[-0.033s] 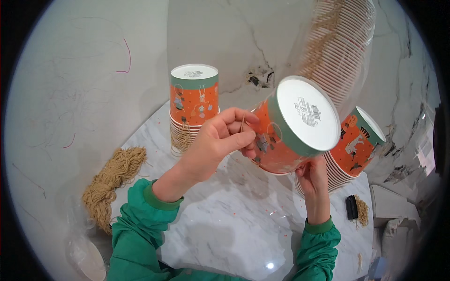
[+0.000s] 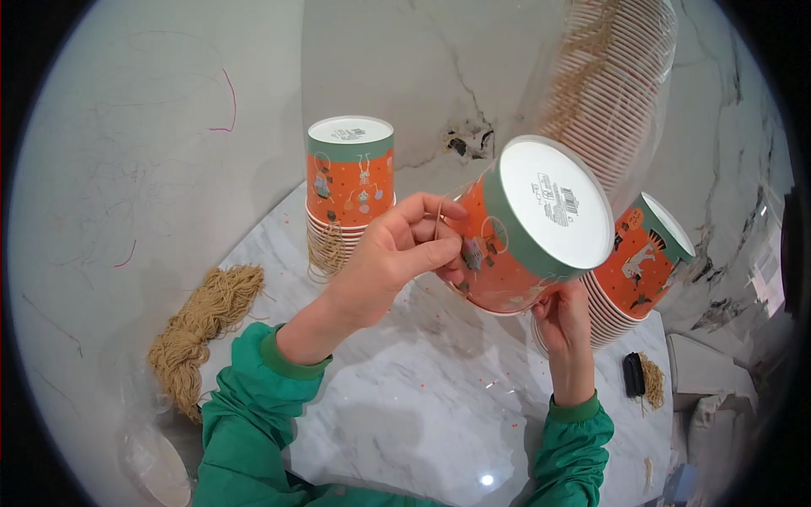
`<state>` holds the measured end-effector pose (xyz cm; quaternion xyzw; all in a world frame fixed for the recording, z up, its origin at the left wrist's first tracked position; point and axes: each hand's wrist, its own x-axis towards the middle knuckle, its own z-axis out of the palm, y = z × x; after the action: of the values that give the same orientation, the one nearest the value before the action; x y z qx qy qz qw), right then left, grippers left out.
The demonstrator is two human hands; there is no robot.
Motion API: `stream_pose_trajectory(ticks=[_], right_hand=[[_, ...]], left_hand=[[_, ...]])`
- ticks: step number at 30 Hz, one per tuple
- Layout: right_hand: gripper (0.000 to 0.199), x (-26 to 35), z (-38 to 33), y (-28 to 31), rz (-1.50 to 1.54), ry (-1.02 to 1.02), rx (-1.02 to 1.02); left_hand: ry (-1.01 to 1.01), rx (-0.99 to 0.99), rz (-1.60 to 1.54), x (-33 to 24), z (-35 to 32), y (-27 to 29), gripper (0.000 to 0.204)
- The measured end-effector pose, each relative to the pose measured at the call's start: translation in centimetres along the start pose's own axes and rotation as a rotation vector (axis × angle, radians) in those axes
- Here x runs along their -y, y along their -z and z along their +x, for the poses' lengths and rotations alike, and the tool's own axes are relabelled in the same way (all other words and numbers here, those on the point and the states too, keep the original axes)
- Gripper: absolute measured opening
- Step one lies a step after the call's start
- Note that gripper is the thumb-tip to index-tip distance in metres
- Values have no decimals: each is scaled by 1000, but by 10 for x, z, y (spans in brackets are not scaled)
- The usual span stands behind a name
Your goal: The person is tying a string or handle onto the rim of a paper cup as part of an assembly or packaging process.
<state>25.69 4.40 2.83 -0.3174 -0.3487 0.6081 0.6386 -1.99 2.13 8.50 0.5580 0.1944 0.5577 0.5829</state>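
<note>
The left hand [image 2: 405,249] is closed in a pinch, thumb against fingers, on a thin tan cord [image 2: 438,218] at the side of an upturned orange paper tub with a green band and white round base [image 2: 536,226]; whether its fingertips also press the tub cannot be told. The right hand [image 2: 564,319] is clamped on the tub's underside, most of its fingers hidden. The tub is held tilted above the table, base up; that base carries a barcode beside fine black print, and its side shows small cartoon figures.

To the tub's left stands a stack of matching orange-and-green tubs [image 2: 351,182], its top base also printed in black. A similar leaning stack [image 2: 646,258] is just right of the tub, and a long plastic-wrapped stack of white-rimmed tubs [image 2: 612,80] rises behind it. Farther left and nearer the wearer than the tub lies a thick tan skein of cord [image 2: 207,329]. Below the tub spreads a white marble-patterned table [image 2: 397,422]; on it, to the lower right, sits a small black object [image 2: 634,374] beside tan strands [image 2: 652,380].
</note>
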Motion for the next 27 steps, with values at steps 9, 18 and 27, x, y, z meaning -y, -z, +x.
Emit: stream_pose_trajectory(ticks=[9, 18, 27], right_hand=[[23, 7, -13, -15, 32, 179, -5], [25, 2, -22, -34, -3, 214, 67], [33, -11, 31, -91, -173, 184, 307]], left_hand=[[-70, 56, 583, 6, -1, 1, 32], [-38, -148, 532, -7, 2, 7, 27], [-306, -367, 513, -30, 4, 30, 51]])
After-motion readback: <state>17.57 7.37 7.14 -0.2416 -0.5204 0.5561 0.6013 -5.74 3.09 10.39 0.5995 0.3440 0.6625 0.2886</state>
